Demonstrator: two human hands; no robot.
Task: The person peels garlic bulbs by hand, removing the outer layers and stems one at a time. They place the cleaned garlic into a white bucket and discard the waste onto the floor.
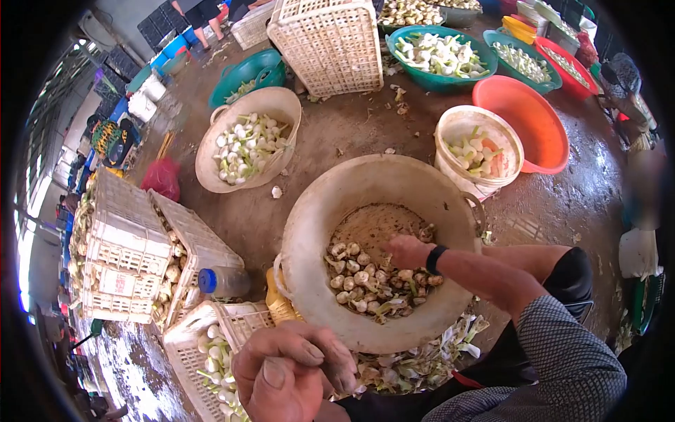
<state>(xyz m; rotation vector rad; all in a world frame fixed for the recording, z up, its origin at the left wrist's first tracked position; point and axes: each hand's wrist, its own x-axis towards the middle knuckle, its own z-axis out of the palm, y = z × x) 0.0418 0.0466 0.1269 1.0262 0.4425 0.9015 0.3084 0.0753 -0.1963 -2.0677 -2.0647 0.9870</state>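
garlic bulbs (357,279) in a wide beige tub (376,174), heaped toward its near side; right hand (409,251) inside, at the heap, fingers curled, any hold impossible to tell; left hand (281,383) before the near rim, fingers bent, grip likewise unclear; white crate (184,357) of stemmed bulbs (216,362) just beside.

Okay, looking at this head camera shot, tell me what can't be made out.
All in the head view:
- Left hand: its curled fingers hide whether it holds anything.
- Right hand: it covers whatever lies beneath it in the tub.
- Lower crate: cut off by the bottom edge.
- Red label: too small to read.
- Far-left person: too small to tell what they do.
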